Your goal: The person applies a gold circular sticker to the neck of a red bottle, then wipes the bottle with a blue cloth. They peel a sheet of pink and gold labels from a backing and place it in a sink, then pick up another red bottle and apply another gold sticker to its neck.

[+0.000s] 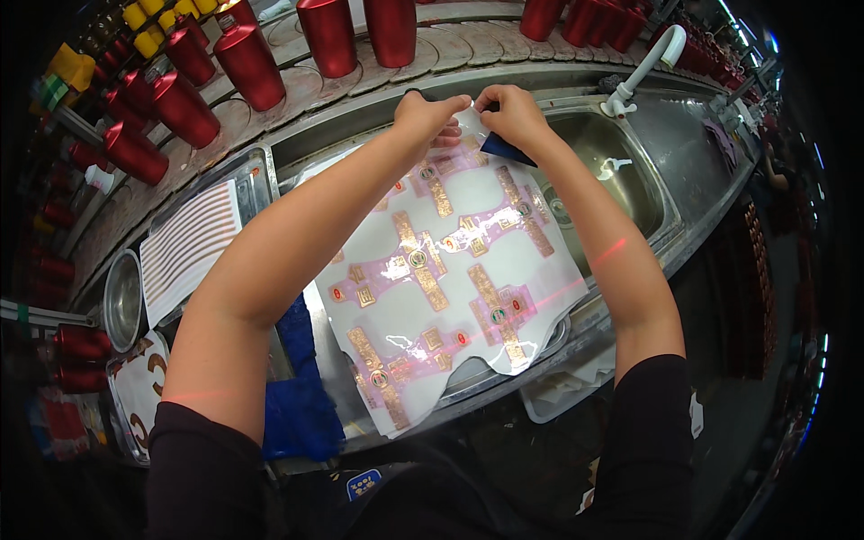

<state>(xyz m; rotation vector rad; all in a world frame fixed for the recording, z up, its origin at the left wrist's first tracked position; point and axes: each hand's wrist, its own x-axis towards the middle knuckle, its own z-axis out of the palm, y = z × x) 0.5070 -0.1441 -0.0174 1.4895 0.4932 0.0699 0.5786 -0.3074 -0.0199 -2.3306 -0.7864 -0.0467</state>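
A large glossy decal sheet, clear and white with gold and pink printed patterns, lies across the metal sink counter. Both my arms reach over it to its far edge. My left hand has its thumb stretched to the right and its other fingers curled below, closed at the sheet's far corner. Just right of it, my right hand pinches the same corner between thumb and fingertips. A dark blue flat piece sits under my right hand. The exact grip of my left fingertips is partly hidden.
Red bottles stand on a slatted conveyor along the back. To the right are a sink basin and a white faucet. On the left are a striped cloth, a metal bowl and blue cloth.
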